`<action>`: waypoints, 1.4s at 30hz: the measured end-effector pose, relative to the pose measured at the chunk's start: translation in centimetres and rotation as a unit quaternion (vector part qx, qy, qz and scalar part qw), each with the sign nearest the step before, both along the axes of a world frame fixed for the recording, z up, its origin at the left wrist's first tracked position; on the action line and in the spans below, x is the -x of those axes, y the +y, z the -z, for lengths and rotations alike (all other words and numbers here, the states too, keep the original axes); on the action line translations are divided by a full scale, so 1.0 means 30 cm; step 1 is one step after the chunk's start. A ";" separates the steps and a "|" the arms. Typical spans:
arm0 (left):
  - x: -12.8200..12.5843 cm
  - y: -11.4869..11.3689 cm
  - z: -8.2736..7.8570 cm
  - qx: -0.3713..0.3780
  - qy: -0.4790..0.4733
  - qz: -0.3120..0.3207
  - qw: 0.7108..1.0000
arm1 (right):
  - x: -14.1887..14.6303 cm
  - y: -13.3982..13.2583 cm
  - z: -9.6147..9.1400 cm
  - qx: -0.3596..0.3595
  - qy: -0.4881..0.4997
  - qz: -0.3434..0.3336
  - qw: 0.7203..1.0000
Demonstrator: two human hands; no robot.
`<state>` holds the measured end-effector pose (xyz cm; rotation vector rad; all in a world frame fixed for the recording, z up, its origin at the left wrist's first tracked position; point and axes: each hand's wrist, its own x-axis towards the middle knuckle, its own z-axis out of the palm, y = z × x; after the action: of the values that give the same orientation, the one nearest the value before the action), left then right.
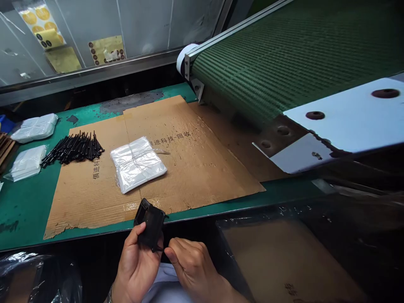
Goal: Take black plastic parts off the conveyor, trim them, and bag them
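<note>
A black boxy plastic part [152,224] with small projecting tabs rests in my left hand [139,261], the thumb on its near face and the fingers behind it. My right hand [194,263] is closed beside the part's lower right corner, thumb against the curled fingers. Whatever is in that pinch, if anything, is hidden. Beyond my hands, a tied bundle of clear plastic bags [137,164] lies on a flat cardboard sheet [202,172]. To its left is a pile of thin black plastic sticks [74,147].
A green conveyor belt [284,54] with a white side plate [350,113] slopes down from the right. More bag bundles [36,126] lie on the green table [19,210] at left. Plastic-wrapped cardboard [284,261] is below right. A metal-framed panel [142,25] stands behind.
</note>
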<state>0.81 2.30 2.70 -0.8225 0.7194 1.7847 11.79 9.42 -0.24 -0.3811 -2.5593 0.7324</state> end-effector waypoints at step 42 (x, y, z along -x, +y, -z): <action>-0.025 -0.023 0.009 0.050 -0.055 -0.022 0.997 | 0.019 0.072 0.019 -0.024 0.054 0.054 0.997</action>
<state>1.56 1.60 2.43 -1.0036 0.7273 1.7382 11.22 11.57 -0.79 -0.4474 -2.4297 0.6334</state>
